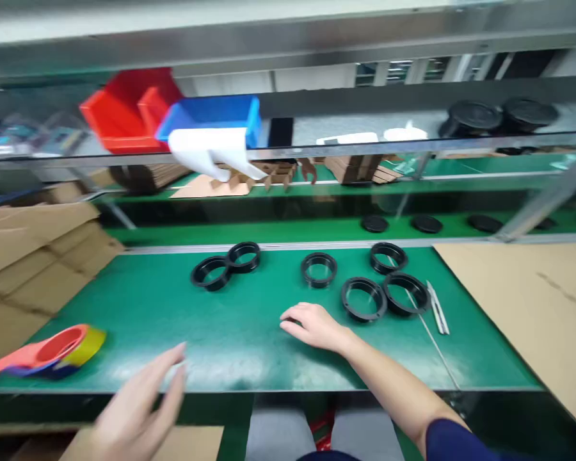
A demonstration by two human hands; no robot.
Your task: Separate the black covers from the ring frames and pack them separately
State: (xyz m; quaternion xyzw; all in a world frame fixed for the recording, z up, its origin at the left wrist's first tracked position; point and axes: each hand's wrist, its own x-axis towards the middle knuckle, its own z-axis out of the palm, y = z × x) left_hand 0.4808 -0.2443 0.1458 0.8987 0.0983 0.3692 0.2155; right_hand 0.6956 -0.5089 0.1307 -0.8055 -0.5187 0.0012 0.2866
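Fingers of the right hand are loosely bent with a narrow gap at the thumb, empty over the worktop, just front of the lone middle black ring. Those of the blurred left hand stand apart, empty too, at the front edge. Five other black rings lie in the back half, two left and three right; a tape dispenser sits by the front left corner.
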